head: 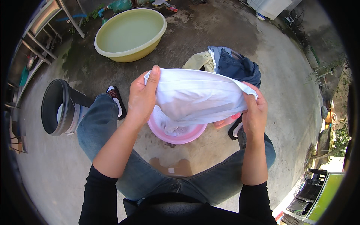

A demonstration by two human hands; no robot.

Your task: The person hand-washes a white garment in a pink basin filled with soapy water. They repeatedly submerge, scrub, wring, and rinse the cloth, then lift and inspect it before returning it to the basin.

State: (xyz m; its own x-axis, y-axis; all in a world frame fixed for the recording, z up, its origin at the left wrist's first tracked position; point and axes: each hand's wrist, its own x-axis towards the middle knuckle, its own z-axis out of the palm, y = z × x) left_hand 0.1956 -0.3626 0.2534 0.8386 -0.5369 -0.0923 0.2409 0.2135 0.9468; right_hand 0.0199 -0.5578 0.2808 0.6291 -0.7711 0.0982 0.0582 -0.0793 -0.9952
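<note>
A white cloth garment [197, 92] is stretched between my two hands above a pink plastic basin [180, 139]. My left hand [144, 95] grips its left end, with the thumb on top near the edge. At the right end, my right hand [255, 108] pinches the folded edge between thumb and fingers. The garment's lower part hangs down toward the basin, where soapy suds [160, 115] and wet white fabric show; whether that fabric is the same piece, I cannot tell. A pink object [227, 121], partly hidden by the garment, lies right of the basin.
A large yellow-green tub [130, 35] of water stands at the back. Dark blue and beige clothes [239, 66] are heaped behind the garment. A black bucket [56, 108] lies or stands tilted by my left knee. Metal-framed furniture [42, 31] is at the far left, a white container [270, 7] at the upper right.
</note>
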